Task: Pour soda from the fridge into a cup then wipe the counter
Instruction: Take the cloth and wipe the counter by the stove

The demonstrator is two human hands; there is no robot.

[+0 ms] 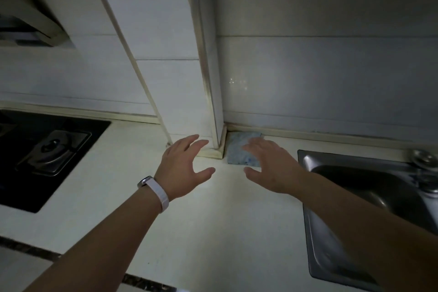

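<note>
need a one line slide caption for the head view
Both open hands, left and right, reach over the counter toward a blue cloth in the wall corner, between hob and sink.

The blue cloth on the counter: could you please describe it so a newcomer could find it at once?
Start at the steel sink on the right, then follow the counter back to the wall's jutting corner. The blue cloth lies flat there, beneath the right hand; it is the only blue, mottled square on the pale surface.
</note>
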